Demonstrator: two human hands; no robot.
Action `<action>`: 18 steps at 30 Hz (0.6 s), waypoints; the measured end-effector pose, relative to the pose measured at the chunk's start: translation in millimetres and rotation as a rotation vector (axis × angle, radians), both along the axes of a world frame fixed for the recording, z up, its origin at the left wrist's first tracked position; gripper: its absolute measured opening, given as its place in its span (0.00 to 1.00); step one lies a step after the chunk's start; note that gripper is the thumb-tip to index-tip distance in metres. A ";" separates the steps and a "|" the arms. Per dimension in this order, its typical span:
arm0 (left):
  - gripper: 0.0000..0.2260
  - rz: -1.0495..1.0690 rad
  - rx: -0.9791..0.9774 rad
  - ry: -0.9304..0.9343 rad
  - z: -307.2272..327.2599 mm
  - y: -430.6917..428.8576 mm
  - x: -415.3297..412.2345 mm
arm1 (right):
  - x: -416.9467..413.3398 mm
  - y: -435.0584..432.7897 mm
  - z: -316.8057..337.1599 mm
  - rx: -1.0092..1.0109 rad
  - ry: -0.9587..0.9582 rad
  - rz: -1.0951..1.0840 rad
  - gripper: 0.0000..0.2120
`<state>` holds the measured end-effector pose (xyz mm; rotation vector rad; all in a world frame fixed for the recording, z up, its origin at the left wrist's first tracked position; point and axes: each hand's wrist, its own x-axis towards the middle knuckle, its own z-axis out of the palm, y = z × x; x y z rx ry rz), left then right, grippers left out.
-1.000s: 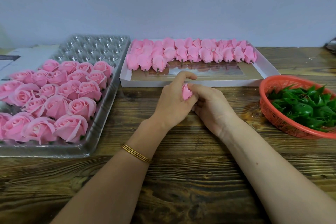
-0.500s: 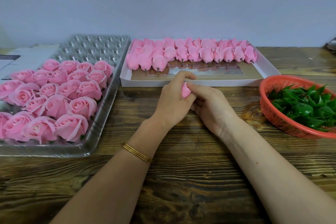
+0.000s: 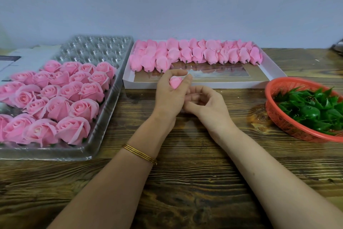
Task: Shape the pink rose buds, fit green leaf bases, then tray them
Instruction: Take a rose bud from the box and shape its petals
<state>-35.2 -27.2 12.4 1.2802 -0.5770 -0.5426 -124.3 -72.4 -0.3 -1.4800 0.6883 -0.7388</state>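
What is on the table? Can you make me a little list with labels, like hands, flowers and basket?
Left hand: pinches one pink bud
Right hand: beside the left one, loosely curled, holding nothing that shows
Clear tray: on the left, near part filled with open roses, far part bare
White box: in the middle at the back, rows of closed buds inside
Red basket: on the right, full of green leaf bases
Table: dark wood

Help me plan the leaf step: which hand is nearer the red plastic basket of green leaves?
Right. The right hand sits left of the red plastic basket, not touching; the left hand, holding a pink rose bud, is farther left.
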 end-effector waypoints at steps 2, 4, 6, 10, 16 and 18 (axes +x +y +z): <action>0.04 -0.014 -0.027 0.068 1.1 -0.5 -0.4 | 0.7 1.4 0.0 0.005 -0.012 0.006 0.12; 0.03 -0.036 -0.050 0.141 2.2 -0.4 -0.9 | 1.2 2.0 -0.2 -0.009 -0.018 0.004 0.12; 0.03 -0.029 -0.037 0.167 1.5 -1.0 -0.1 | 2.6 3.6 -0.1 -0.029 -0.024 0.008 0.12; 0.04 -0.028 -0.020 0.173 -1.0 -3.3 -0.9 | 5.5 5.0 -2.2 -0.073 -0.052 0.017 0.14; 0.05 -0.105 -0.060 0.213 2.9 -0.8 -3.5 | 4.3 2.6 -4.9 -0.120 -0.092 0.042 0.15; 0.05 -0.134 -0.067 0.216 4.1 -0.6 -2.8 | 3.6 1.6 -4.4 -0.104 -0.113 0.062 0.14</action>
